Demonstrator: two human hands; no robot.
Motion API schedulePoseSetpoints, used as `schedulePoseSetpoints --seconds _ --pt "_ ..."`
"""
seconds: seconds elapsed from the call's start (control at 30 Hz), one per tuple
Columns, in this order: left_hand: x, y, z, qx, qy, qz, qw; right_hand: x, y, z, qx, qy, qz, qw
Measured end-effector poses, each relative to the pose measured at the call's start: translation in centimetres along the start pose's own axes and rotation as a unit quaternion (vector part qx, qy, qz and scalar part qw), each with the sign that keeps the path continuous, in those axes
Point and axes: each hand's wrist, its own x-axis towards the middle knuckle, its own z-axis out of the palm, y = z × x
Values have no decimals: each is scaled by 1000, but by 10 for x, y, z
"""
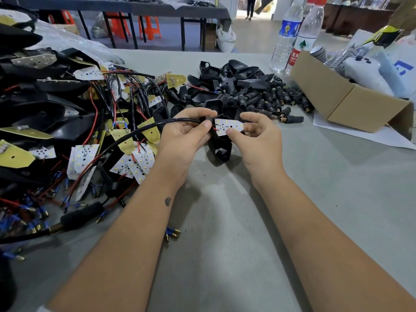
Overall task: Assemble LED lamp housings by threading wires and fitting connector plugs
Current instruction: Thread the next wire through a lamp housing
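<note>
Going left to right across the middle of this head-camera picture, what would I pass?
Heap of wired LED boards → left hand → white LED board, pinched over a black housing → right hand → black connector plugs → cardboard box.

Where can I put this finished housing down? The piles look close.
Bare grey table lies right of the right hand, below the cardboard box. Left of the left hand, the wired boards crowd everything.
</note>
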Motion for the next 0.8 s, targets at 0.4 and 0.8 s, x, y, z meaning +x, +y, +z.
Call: schedulePoseSetpoints --seconds 0.4,0.8 --pt "3 -3 0 -36 18 -9 999 1 3 -2 -139 31 -84 986" --pt "6 3 -3 1 168 7 986 -14 1 3 -150 -153 -99 972"
